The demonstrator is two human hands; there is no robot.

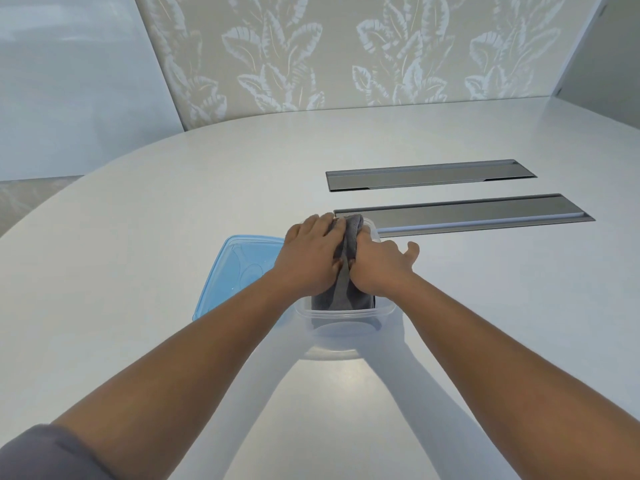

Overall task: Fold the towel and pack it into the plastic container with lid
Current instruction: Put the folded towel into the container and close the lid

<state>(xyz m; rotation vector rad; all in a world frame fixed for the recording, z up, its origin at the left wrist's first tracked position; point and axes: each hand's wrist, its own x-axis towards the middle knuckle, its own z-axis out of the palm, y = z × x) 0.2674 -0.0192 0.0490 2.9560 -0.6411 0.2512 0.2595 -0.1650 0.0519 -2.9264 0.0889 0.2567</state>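
The grey towel sits inside the clear box. It is bunched up and stands higher than the rim. A fold of it sticks up between the two hands. Through the near wall of the box you can see the towel's dark bottom edge.

The box stands on the white bench, near the middle. The blue lid lies flat on the bench, just to the left of the box and touching it or nearly so. The left arm hides part of the lid.

The left hand lies palm down on the left side of the towel. Its fingers are close together and bent over the far end of the cloth. The right hand presses on the right side of the towel. Its fingers go down into the box, so you cannot see their tips. Its thumb sticks out to the right, away from the cloth.

Both arms are bare and reach out straight from the near edge, meeting at the box. A bit of grey sleeve shows at the near left corner.

Farther right, two long grey slots are set into the bench. The far end of the box touches or covers the near slot's left end. A wall with pale leaf shapes stands behind the bench.
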